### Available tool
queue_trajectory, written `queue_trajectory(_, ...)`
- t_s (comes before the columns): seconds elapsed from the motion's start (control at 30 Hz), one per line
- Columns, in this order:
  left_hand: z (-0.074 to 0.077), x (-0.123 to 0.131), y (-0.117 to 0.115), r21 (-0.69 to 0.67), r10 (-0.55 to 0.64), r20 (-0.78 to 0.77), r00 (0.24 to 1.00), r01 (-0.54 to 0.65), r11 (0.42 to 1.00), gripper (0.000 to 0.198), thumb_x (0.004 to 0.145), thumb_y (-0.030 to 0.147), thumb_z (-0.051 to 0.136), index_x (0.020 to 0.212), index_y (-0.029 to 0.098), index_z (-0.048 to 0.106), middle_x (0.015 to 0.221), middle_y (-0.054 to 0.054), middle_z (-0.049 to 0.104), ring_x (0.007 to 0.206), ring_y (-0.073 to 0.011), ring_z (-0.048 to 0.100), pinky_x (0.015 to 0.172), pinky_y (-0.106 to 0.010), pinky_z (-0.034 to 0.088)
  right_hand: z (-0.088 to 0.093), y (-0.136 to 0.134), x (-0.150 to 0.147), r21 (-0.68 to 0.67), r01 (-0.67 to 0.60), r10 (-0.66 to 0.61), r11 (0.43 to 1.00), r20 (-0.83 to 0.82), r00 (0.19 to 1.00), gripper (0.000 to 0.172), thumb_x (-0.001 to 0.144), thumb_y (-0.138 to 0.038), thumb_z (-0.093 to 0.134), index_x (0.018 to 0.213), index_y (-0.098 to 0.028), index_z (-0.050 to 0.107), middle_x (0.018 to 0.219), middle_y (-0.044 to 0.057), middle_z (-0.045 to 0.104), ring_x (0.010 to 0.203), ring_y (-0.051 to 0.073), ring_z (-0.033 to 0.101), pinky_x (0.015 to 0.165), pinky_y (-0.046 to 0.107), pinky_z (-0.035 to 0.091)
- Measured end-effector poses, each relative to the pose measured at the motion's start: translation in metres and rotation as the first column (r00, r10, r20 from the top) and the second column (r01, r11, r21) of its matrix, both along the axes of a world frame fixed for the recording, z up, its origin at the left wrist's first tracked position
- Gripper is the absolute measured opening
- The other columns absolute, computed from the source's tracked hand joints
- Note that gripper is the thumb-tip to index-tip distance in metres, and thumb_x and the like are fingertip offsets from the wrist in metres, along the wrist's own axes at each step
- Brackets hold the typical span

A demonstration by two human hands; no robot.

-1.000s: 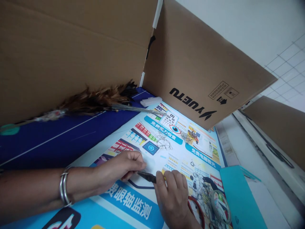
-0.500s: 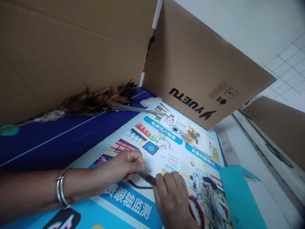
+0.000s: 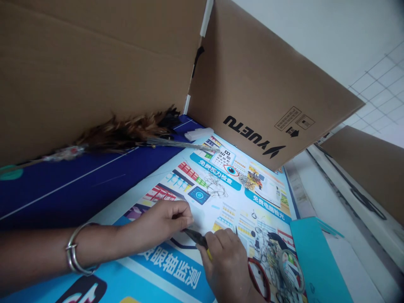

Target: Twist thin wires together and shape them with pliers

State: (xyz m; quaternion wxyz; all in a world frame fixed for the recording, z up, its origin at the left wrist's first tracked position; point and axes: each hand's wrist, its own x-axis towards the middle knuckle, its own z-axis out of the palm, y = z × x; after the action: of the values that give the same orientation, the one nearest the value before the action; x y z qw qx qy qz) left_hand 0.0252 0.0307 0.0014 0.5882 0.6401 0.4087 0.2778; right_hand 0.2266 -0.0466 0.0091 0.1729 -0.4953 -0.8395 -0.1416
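My right hand (image 3: 225, 263) is wrapped round a pair of pliers (image 3: 196, 237) with dark jaws and a bit of yellow on the handle. The jaws point left, towards the fingertips of my left hand (image 3: 172, 219). That hand is closed in a pinch, thumb against the bent fingers, close to the plier tips. Whatever lies between its fingers is too small or hidden to make out. Under both hands lies a printed poster (image 3: 176, 290). Beside my right wrist are red-handled scissors (image 3: 259, 277), partly covered by the hand.
Tangled wire pieces (image 3: 271, 256) and a round coil (image 3: 292, 269) lie at the right. Long thin wires (image 3: 183, 144) and a brown feather bunch (image 3: 126, 130) lie at the back. Cardboard panels (image 3: 252, 84) stand behind. A teal folder (image 3: 315, 261) sits at the right edge.
The pliers have turned slightly in my right hand, showing more of the yellow handle. The bangle on my left wrist has slid a little towards the forearm.
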Motion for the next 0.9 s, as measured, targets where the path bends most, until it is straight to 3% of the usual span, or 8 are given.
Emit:
queue_trajectory(0.2, -0.001, -0.003, -0.002, 0.136, 0.008, -0.038, 0.999, -0.002, 0.991, 0.025, 0.082, 0.039, 0.052, 0.066, 0.019, 0.054, 0.065, 0.001, 0.053, 0.064, -0.0156, 0.047, 0.058, -0.025, 0.035, -0.007, 0.002, 0.003, -0.143, 0.005, -0.023, 0.990, -0.127, 0.992, 0.029, 0.098, -0.036, 0.049, 0.075, -0.021, 0.057, 0.069, 0.003, 0.061, 0.066, 0.018, 0.057, 0.061, 0.026, 0.038)
queue_trajectory(0.4, 0.000, -0.004, -0.003, 0.188, 0.009, -0.048, 0.999, 0.000, 0.982, 0.026, 0.084, 0.039, 0.050, 0.067, 0.019, 0.054, 0.067, 0.001, 0.055, 0.065, -0.0165, 0.050, 0.060, -0.027, 0.038, -0.006, 0.005, 0.007, -0.307, -0.019, -0.047, 0.951, -0.205, 0.978, 0.026, 0.095, -0.037, 0.052, 0.075, -0.021, 0.060, 0.068, 0.001, 0.065, 0.064, 0.016, 0.062, 0.057, 0.024, 0.038)
queue_trajectory(0.7, -0.003, -0.005, -0.004, 0.259, -0.015, -0.092, 0.996, 0.039, 0.965, 0.027, 0.089, 0.036, 0.048, 0.069, 0.019, 0.055, 0.067, 0.002, 0.055, 0.065, -0.0146, 0.051, 0.060, -0.025, 0.038, 0.005, 0.011, 0.003, -0.651, -0.037, -0.222, 0.758, -0.311, 0.924, 0.025, 0.084, -0.025, 0.063, 0.062, -0.020, 0.052, 0.062, -0.004, 0.058, 0.059, 0.011, 0.054, 0.056, 0.021, 0.033)
queue_trajectory(0.9, -0.005, -0.007, -0.006, 0.325, -0.029, -0.099, 0.995, 0.060, 0.944, 0.025, 0.091, 0.034, 0.047, 0.074, 0.018, 0.056, 0.069, 0.002, 0.057, 0.066, -0.0135, 0.052, 0.061, -0.025, 0.039, 0.013, 0.016, 0.005, -0.771, -0.126, -0.302, 0.625, -0.387, 0.871, 0.032, 0.084, -0.027, 0.062, 0.058, -0.019, 0.045, 0.058, -0.005, 0.045, 0.057, 0.010, 0.043, 0.054, 0.021, 0.028)
